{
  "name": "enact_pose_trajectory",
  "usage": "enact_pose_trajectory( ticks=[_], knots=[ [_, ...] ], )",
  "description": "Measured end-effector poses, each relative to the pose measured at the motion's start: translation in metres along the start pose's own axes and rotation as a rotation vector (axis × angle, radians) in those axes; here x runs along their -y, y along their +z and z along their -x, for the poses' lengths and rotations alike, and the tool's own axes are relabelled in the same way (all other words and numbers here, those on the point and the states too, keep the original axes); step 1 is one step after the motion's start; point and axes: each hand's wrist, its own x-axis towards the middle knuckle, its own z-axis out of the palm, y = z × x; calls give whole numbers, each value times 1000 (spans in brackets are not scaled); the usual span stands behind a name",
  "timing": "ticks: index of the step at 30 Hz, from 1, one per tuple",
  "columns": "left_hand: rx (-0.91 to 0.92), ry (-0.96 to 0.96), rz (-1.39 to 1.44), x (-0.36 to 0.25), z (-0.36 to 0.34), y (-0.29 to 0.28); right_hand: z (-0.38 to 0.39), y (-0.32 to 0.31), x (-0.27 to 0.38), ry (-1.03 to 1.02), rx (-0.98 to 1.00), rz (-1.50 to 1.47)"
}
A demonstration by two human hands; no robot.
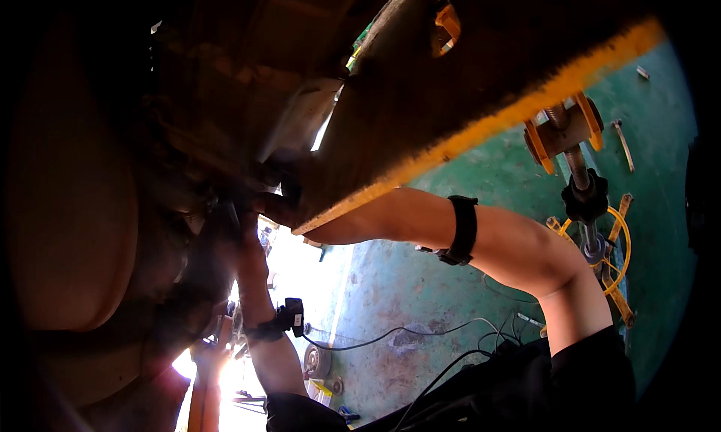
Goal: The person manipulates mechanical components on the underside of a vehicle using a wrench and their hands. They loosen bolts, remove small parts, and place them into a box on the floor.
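Above me is the dark, rusty underside of a vehicle or machine [248, 79], with a long beam [481, 128] whose lower edge is yellow. My left hand [251, 244] reaches up into the shadow beside dark metal parts; its fingers are lost in darkness and glare. From the right, my right arm passes behind the tip of the beam. What shows of my right hand [276, 208] lies close to the left one, against the same dark parts. Whether either hand holds anything is hidden. Both forearms wear black straps, the left one with a small black box [294, 316].
A large rounded part [71, 206] hangs at the left. At the right stands a screw jack [578, 161] with a yellow ring wheel [623, 259]. Black cables [405, 330] trail over the green floor [390, 282]. A hammer-like tool [623, 145] lies at the far right.
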Motion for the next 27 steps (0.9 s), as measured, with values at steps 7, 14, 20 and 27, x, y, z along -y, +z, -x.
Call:
enact_pose_trajectory(
  ticks=[7,14,20,27],
  knots=[
    [57,-208,269,-26,2,6,-1,-15,-3,-28,102,-443],
    [33,-79,-31,6,7,-2,-3,15,-56,-209,124,-879],
    [-67,-130,320,13,9,13,1,15,-38,97,186,-1023],
    [93,-207,270,-25,7,-6,20,6,-27,357,197,-1257]
  ],
)
